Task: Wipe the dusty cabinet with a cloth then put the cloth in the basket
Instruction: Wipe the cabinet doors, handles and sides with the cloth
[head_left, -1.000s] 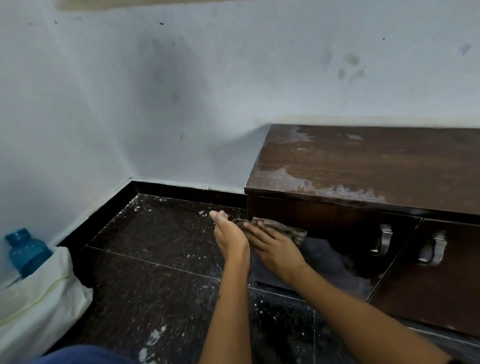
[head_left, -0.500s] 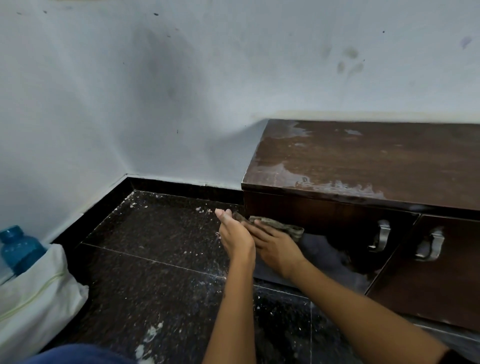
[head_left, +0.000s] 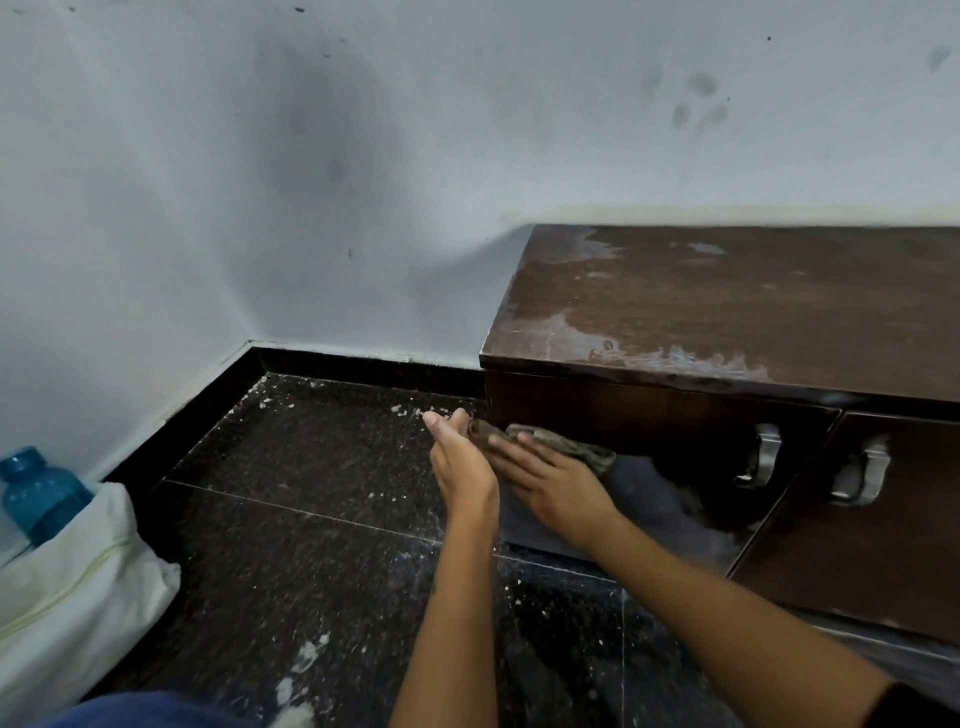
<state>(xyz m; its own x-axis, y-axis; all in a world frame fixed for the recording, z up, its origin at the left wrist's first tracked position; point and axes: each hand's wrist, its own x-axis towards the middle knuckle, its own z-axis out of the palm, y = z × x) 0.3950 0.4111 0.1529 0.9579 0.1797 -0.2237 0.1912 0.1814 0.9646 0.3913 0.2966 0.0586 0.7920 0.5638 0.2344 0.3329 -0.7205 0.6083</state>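
Centre frame: right hand (head_left: 558, 491), fingers (head_left: 511, 451) straight and together, presses a grey-brown cloth (head_left: 566, 442) flat against the front of the brown cabinet (head_left: 727, 312), near its left edge. Left hand (head_left: 462, 462) stands edge-on just left, fingers straight, touching the cloth's left end. 2 metal handles (head_left: 763, 454) right of centre. Blue bottle (head_left: 39, 493) in white bag (head_left: 67, 582), lower left.
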